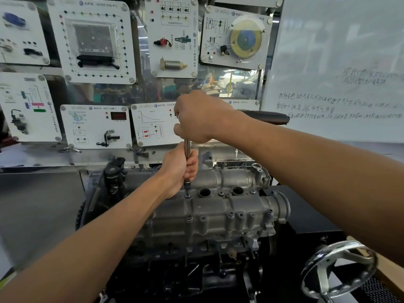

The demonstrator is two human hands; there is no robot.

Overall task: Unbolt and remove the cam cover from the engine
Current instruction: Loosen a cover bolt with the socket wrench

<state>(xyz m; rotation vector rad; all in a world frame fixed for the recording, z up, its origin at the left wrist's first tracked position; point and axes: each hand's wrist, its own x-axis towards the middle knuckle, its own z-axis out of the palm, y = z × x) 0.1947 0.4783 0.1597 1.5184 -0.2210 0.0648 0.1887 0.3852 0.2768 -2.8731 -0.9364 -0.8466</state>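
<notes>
Handwheel (341,270) of bright metal sits nearest me, low on the right, beside the black stand carrying the engine (196,248). On top of that engine, at centre, lies the grey cam cover (218,206), in place, with bolts (230,214) standing along its near edge and two round wells open in its middle. My left hand (179,171) reaches in from the lower left, fingers curled round a slim steel bar (187,147) that stands upright over the cover; the socket (187,185) at its foot sits just above a bolt in the centre row, and I cannot tell whether they touch. My right hand (196,117) is higher up, closed over the top of the bar, while the wrench's black handle (266,117) juts out to the right behind my wrist. Beyond, white training boards (91,40) with gauges, wiring diagrams and car parts cover the wall, and a whiteboard (338,73) with handwriting stands at right.
</notes>
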